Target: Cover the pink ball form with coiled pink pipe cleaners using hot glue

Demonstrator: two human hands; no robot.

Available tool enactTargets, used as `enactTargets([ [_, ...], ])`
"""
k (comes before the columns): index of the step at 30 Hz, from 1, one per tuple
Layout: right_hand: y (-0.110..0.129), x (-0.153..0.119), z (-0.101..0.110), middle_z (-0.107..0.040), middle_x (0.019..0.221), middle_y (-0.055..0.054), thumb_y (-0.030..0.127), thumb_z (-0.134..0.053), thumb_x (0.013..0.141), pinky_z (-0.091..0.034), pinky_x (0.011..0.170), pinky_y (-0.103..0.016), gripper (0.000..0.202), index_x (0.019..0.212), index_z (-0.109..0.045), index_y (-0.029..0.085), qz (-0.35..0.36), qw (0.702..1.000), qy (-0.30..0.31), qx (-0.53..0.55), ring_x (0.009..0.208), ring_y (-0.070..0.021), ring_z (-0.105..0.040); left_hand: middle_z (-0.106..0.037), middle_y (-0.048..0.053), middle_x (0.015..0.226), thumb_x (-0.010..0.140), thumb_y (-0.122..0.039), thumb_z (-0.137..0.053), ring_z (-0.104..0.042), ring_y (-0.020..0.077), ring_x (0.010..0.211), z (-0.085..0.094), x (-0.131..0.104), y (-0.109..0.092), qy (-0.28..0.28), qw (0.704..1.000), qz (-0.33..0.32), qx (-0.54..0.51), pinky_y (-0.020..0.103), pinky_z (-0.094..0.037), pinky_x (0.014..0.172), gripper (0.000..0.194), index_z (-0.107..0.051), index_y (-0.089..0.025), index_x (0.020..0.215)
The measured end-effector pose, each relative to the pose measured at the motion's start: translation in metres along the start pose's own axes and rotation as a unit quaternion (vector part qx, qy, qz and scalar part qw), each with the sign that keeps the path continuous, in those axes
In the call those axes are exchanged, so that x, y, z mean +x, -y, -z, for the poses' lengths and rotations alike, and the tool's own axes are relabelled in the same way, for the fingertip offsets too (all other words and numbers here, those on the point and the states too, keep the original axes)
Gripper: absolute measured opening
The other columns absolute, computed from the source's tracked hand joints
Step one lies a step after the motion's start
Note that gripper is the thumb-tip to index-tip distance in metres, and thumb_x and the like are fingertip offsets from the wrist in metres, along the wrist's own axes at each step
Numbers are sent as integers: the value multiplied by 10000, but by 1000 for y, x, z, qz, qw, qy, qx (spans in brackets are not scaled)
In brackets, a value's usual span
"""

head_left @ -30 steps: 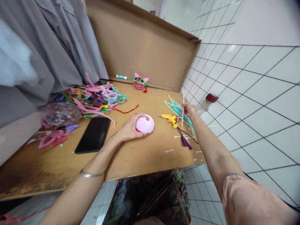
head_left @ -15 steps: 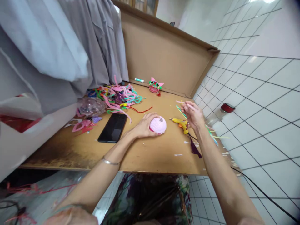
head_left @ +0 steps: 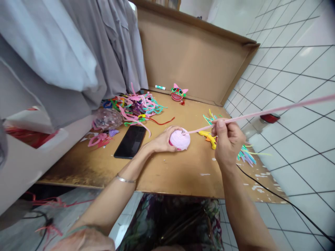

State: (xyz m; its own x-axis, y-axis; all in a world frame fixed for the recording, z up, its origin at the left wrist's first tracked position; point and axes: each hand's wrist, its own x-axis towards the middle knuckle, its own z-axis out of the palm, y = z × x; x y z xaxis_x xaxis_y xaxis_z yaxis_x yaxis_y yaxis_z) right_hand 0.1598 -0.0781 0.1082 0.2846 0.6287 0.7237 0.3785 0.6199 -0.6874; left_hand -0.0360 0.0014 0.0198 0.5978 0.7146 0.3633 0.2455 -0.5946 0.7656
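My left hand (head_left: 167,139) is wrapped round a pale pink coiled ball (head_left: 180,140) on the table, with some darker pink showing at its lower left. In my right hand (head_left: 227,137), closed between thumb and fingers, is a long pink pipe cleaner (head_left: 264,112). One end of it meets the top of the ball; the other runs out past the right edge of the view. Partly behind my right hand lies a yellow glue gun (head_left: 209,138).
A black phone (head_left: 130,142) lies left of the ball. Beyond it are tangled pipe cleaners (head_left: 138,106) and a clear plastic bag (head_left: 107,119). A decorated cat-like head (head_left: 178,93) and a glue stick (head_left: 160,87) sit by the cardboard wall (head_left: 188,55). A black cord (head_left: 264,193) crosses the right side.
My right hand has brought the pink pipe cleaner's end to the top of the ball, and its long length now shows. My left hand still holds the ball.
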Motion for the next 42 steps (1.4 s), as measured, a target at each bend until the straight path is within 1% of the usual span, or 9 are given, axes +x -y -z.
enactTargets([
  [3,-9,1,-6,-530,639,29,434,-600,889,-416,579,-270,242,791,-646,218,-1,999,30,-19,587,-112,-493,-498,111,1373,562,-204,-746,-501,306,1282,0,0,1,1,1000,9,3,488,-370,1136,766,-459,-216,1272],
  [8,-36,-4,-16,-526,621,38,348,-618,823,-384,550,-257,157,780,-633,197,-67,995,65,-41,565,-107,-465,-479,115,1385,569,-222,-753,-472,309,1306,-1,0,5,3,1000,15,3,487,-347,1154,796,-436,-201,1299],
  [13,-53,-12,-10,-485,573,51,330,-598,794,-350,525,-254,156,744,-631,187,-101,987,59,-108,526,-102,-422,-464,111,1406,586,-234,-757,-461,304,1323,-2,0,7,6,1000,17,5,485,-339,1163,802,-420,-215,1313],
  [20,-56,-17,-1,-579,602,24,371,-577,817,-407,568,-262,193,761,-625,192,-110,985,60,-119,568,-127,-520,-493,123,1390,624,-332,-760,-496,305,1303,-2,0,7,10,1000,15,-3,486,-366,1146,751,-442,-204,1293],
  [23,-59,-13,1,-606,620,19,375,-546,848,-419,560,-252,209,759,-608,196,-113,986,41,-117,561,-126,-547,-492,132,1395,633,-362,-753,-500,308,1304,-1,0,7,9,999,30,-11,497,-370,1144,769,-416,-199,1305],
  [28,-81,24,7,-643,650,9,313,-538,877,-452,528,-224,193,748,-583,177,-172,976,-92,-100,521,-109,-570,-458,138,1409,633,-357,-729,-465,316,1332,0,-1,6,15,999,43,3,505,-329,1168,746,-406,-200,1288],
  [33,-111,86,30,-667,744,11,171,-463,921,-452,482,-168,125,880,-581,167,-315,928,-163,-112,534,-78,-604,-439,151,1415,628,-349,-708,-454,320,1336,0,-1,2,20,999,48,9,512,-326,1168,742,-400,-191,1284],
  [36,-126,111,56,-640,748,17,201,-420,961,-463,469,-169,146,959,-564,179,-389,896,-163,-140,511,-76,-600,-440,135,1424,628,-381,-722,-454,322,1339,0,-1,0,17,999,44,13,516,-327,1171,742,-411,-207,1279],
  [42,-153,106,101,-556,566,3,288,-347,992,-433,433,-222,316,920,-618,143,-443,859,-109,-231,411,-117,-519,-441,131,1429,634,-394,-733,-455,320,1345,0,-1,0,11,999,38,17,503,-343,1167,728,-425,-210,1268],
])
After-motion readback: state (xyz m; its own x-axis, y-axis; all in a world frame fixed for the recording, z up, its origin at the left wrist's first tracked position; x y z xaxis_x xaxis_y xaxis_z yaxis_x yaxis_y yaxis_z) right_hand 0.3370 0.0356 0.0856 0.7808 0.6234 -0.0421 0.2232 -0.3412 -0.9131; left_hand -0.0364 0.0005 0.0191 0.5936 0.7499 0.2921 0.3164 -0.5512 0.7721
